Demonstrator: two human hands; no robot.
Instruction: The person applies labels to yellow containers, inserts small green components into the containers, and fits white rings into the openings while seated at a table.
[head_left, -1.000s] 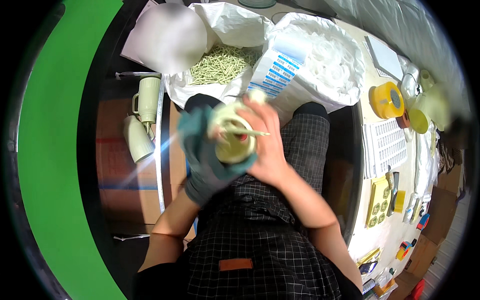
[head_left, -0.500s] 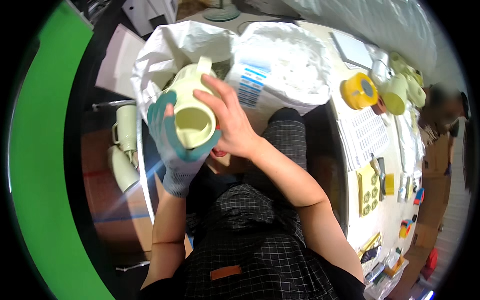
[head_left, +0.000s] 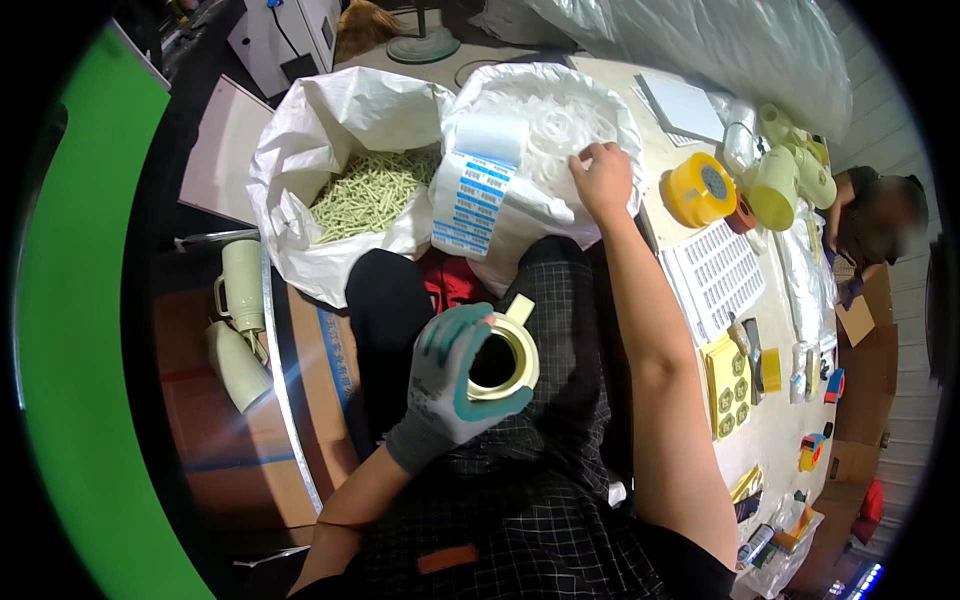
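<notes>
The left hand, in a grey and teal glove, curls round a pale green jug, thumb along its near side. The jug sits mouth up, handle pointing away from the person, on the near side of the white ring bag. The bare right hand is over that bag's right side, fingers half bent by the clear rings; I can't tell whether it grips one. A label strip hangs down the ring bag's front left, a stick bag slumps just left of it, and a yellow tape roll sits to its right.
</notes>
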